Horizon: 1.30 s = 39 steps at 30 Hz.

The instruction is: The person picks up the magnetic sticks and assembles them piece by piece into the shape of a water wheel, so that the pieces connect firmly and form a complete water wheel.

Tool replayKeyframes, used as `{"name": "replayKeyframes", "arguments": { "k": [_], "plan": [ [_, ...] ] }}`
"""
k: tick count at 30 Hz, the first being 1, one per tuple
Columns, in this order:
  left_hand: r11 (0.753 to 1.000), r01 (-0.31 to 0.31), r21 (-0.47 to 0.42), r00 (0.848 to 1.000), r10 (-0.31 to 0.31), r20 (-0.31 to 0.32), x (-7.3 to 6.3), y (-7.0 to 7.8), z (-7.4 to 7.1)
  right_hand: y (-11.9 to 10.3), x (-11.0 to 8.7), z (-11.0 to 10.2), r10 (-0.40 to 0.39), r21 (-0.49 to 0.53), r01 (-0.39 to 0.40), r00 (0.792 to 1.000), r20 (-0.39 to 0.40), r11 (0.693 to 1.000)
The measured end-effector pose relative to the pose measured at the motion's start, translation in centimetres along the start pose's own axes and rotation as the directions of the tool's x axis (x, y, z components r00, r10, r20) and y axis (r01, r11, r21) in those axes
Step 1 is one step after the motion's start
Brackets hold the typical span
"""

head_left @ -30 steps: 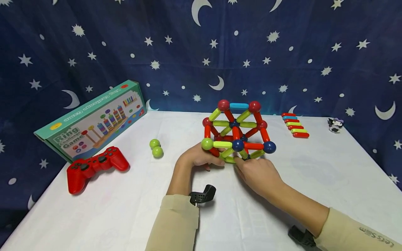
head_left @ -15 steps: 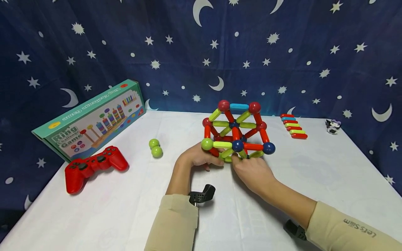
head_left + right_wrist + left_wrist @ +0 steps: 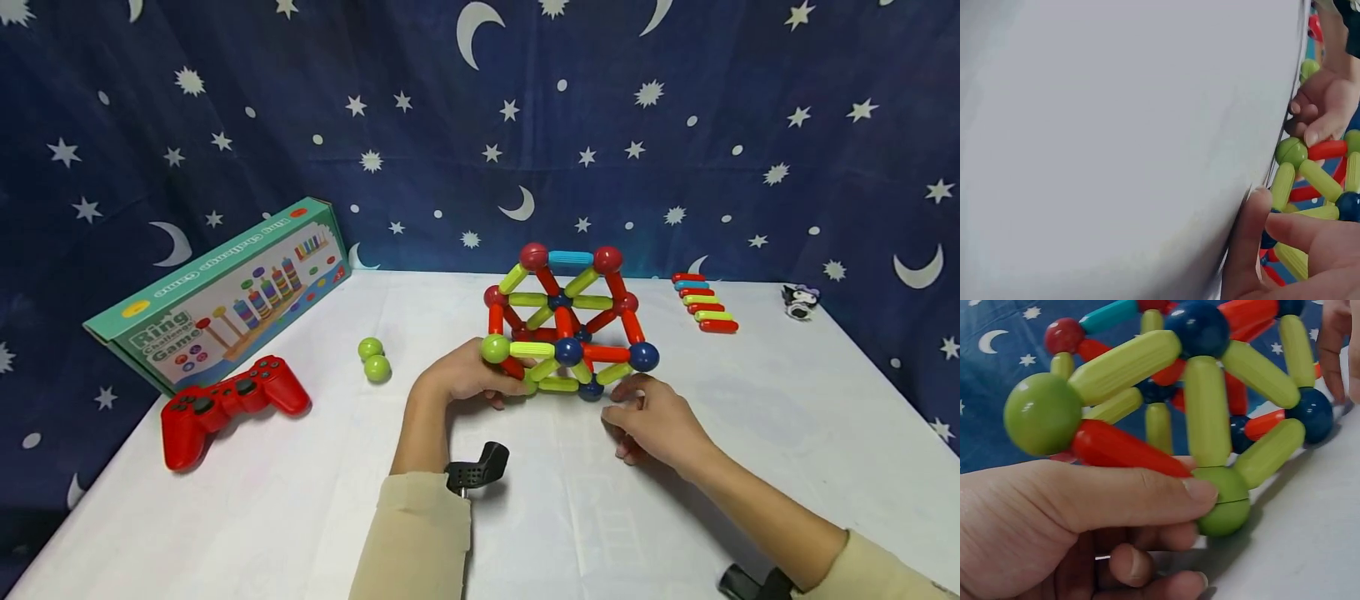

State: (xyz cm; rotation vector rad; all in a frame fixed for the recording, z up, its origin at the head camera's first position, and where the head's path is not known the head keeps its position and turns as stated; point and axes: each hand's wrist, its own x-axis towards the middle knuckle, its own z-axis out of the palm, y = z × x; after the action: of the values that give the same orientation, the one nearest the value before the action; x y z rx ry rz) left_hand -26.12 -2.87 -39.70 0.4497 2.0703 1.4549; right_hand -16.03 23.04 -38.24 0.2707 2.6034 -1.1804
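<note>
A magnetic ball-and-rod construction toy (image 3: pixel 562 322) stands on the table, built from red, yellow-green and blue rods with coloured balls at the joints. My left hand (image 3: pixel 472 372) grips its lower left corner. In the left wrist view the thumb presses the lower green ball (image 3: pixel 1225 519) and the end of a red rod (image 3: pixel 1125 450). Just right of the lower front blue ball (image 3: pixel 591 390), my right hand (image 3: pixel 660 423) has loosely bent fingers, with no piece visible in them. A small gap seems to separate its fingers from the toy.
Two green balls (image 3: pixel 377 368) lie left of the toy. Farther left are a red game controller (image 3: pixel 232 408) and a ring game box (image 3: pixel 225 292). Several loose rods (image 3: pixel 705 307) form a column at the back right, near a small figurine (image 3: pixel 800 302). A starry curtain (image 3: pixel 420 125) hangs behind.
My right hand has drawn back from the toy's bottom front rod toward the right and nearer me, uncovering that rod and the lower blue ball. The left hand keeps its grip.
</note>
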Motion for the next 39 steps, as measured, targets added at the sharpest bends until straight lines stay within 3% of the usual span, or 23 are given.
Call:
{"name": "replayKeyframes", "arguments": {
  "k": [3,7,12,16,18,19,23,25,26,30,35,39],
  "plan": [
    [1.000,-0.009,0.015,1.000,0.009,-0.013,-0.2,-0.3,-0.3,0.2,0.6,-0.1,-0.001,0.119,-0.002,1.000,0.025,0.993],
    [1.000,-0.001,0.004,1.000,0.001,-0.012,-0.3,-0.7,-0.5,0.1,0.9,-0.2,-0.014,0.129,0.006,0.998,0.055,0.992],
    [1.000,0.010,-0.025,1.000,-0.010,-0.018,-0.6,-1.0,-1.0,1.2,2.1,-2.3,-0.083,-0.045,0.083,0.996,-0.009,0.996],
    [0.998,-0.002,-0.066,0.995,-0.004,-0.098,-0.7,-1.1,-1.6,2.8,3.7,-5.1,-0.177,-0.257,0.133,0.972,-0.156,0.957],
    [0.995,-0.017,-0.095,0.983,-0.001,-0.185,-0.6,-1.1,-1.8,3.5,4.6,-6.5,-0.191,-0.340,0.102,0.952,-0.240,0.935],
    [0.994,-0.029,-0.109,0.969,0.001,-0.245,-0.5,-1.1,-1.8,3.9,5.0,-7.1,-0.196,-0.378,0.080,0.940,-0.279,0.922],
    [0.976,-0.130,-0.175,0.877,0.031,-0.480,-0.2,-0.7,-1.7,5.1,6.7,-9.2,-0.197,-0.476,-0.004,0.906,-0.373,0.880],
    [0.959,-0.209,-0.193,0.837,0.073,-0.543,-0.1,-0.3,-1.5,5.5,7.3,-10.1,-0.175,-0.500,-0.038,0.912,-0.371,0.865],
    [0.947,-0.247,-0.205,0.827,0.096,-0.555,0.0,-0.1,-1.4,5.7,7.6,-10.4,-0.157,-0.512,-0.055,0.919,-0.362,0.857],
    [0.919,-0.335,-0.209,0.821,0.175,-0.544,0.3,0.9,-0.8,6.2,8.3,-11.5,-0.091,-0.556,-0.103,0.947,-0.309,0.825],
    [0.917,-0.351,-0.192,0.824,0.205,-0.529,0.7,1.5,-0.3,6.0,8.5,-12.0,-0.102,-0.638,-0.113,0.951,-0.291,0.761],
    [0.916,-0.351,-0.193,0.819,0.201,-0.537,0.9,1.7,-0.3,5.6,8.4,-11.9,-0.095,-0.670,-0.130,0.953,-0.288,0.731]
  ]
}}
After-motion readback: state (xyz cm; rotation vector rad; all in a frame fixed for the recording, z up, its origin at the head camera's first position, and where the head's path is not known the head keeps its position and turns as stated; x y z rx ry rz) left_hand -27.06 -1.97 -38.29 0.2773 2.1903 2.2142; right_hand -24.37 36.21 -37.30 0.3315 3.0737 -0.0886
